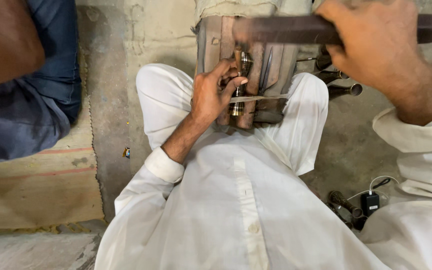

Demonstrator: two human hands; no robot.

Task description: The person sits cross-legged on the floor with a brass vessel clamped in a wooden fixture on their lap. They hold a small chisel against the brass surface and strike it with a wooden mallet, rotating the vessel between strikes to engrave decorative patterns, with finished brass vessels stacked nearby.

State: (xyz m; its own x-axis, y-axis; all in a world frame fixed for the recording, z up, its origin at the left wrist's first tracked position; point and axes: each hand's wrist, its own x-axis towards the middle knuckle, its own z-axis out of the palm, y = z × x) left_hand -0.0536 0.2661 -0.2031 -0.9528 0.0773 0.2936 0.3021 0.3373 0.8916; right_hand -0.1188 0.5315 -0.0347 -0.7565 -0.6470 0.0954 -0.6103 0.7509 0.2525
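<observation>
1. Watching the left hand (215, 92) pinch a ridged brass spindle piece (239, 87) against the wooden lathe block (256, 70), between the knees.
2. I see the right hand (376, 42) wrapped tight round a long, motion-blurred bow stick (286, 29); its cord (258, 98) crosses the piece.
3. Best, I judge: long even strokes, taut cord, fingertips off it.
4. A person in blue trousers (36, 95) sits beside.

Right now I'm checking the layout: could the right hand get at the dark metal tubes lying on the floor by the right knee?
Probably yes. The right hand grips a long dark bar just above the metal tubes, with nothing between them, but it would have to let go of the bar first.
</observation>
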